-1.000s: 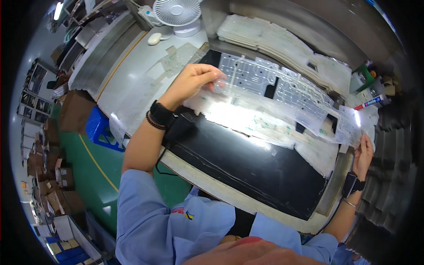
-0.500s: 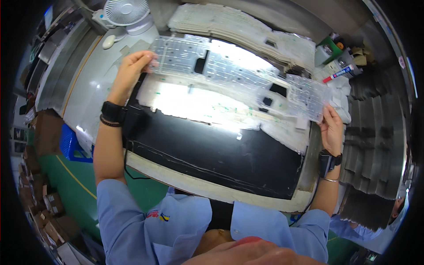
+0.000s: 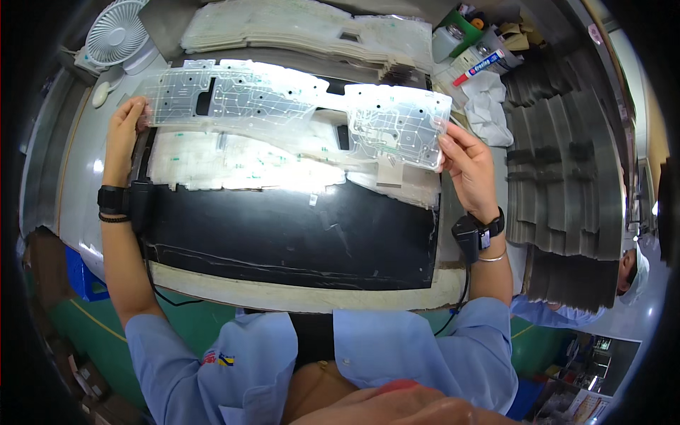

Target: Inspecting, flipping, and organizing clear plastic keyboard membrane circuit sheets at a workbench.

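Note:
Between my hands stretches a clear plastic film sheet point(image 3: 265, 95) with printed silvery circuit lines, small dark holes and rectangular cut-outs. My left hand point(image 3: 129, 113) pinches its left end, and my right hand point(image 3: 464, 159) grips its right end between thumb and fingers. The sheet is held up above a lit work surface. Below it lie similar translucent sheets point(image 3: 212, 163) with small green marks, on a black panel point(image 3: 283, 227). A small pale tab point(image 3: 389, 172) hangs by the sheet's lower right edge.
Behind the panel lies a thick stack of film sheets point(image 3: 283, 25). A white fan point(image 3: 117, 35) stands at the far left. At the far right are a red-and-blue marker-like tube point(image 3: 479, 67), white cloth point(image 3: 487, 106) and stacked grey corrugated trays point(image 3: 563, 170). A co-worker point(image 3: 630, 273) is at the right.
My view has turned, so the bench appears shifted left. The film sheet now lies more level and faces me more fully, with its right end raised. Both hands keep hold of it.

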Demonstrator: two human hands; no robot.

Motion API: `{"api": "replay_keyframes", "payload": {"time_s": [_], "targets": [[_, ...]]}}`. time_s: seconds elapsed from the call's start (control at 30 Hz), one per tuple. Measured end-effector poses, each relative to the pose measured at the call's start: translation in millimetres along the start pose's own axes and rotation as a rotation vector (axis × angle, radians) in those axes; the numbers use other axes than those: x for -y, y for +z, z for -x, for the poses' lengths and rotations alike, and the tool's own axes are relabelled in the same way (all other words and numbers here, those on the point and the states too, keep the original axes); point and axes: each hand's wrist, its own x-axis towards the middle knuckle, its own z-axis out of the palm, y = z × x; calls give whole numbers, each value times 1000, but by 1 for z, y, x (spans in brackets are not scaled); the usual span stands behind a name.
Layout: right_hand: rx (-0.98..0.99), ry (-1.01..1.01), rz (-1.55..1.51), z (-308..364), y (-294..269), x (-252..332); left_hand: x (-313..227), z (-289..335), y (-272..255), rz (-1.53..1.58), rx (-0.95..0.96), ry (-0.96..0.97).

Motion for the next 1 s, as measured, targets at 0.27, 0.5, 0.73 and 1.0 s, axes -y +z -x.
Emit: {"api": "replay_keyframes", "payload": {"time_s": [0.27,0.5,0.73,1.0], "targets": [[-51,-1,6,0,1,-2,-2,3,-3,-51,-4,-21],[-73,-5,1,0,2,-1,-8,5,5,-56,-18,-3],[-49,-12,-35,-3,-5,-6,-6,4,4,-94,-40,-12],[-44,10,-40,-1,-2,-4,2,-1,-2,-58,-7,0]]}}
